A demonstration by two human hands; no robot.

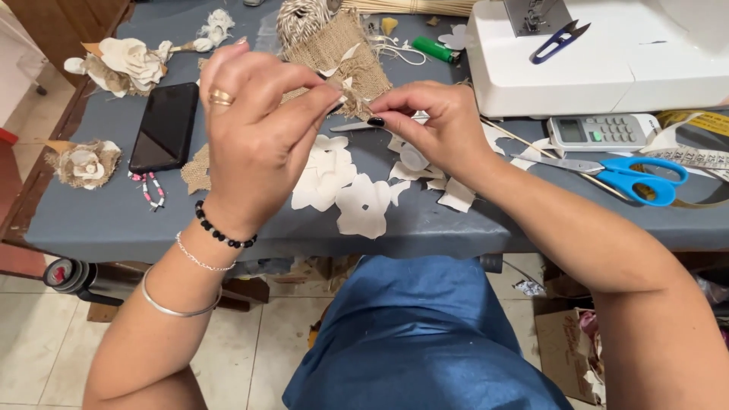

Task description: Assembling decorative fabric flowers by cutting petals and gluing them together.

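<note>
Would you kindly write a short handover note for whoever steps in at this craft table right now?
Left hand: raised over the table, fingertips pinched on a small burlap piece.
Right hand: pinching the same piece from the other side.
White cut petals lie loose on the grey table below the hands; the burlap sheet sits behind.
Blue scissors are to the right, a green lighter behind.
Done: two finished flowers at left.
Left: the loose petals are unassembled.

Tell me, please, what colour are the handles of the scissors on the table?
The scissors have bright blue handles, seen in the head view.
</note>
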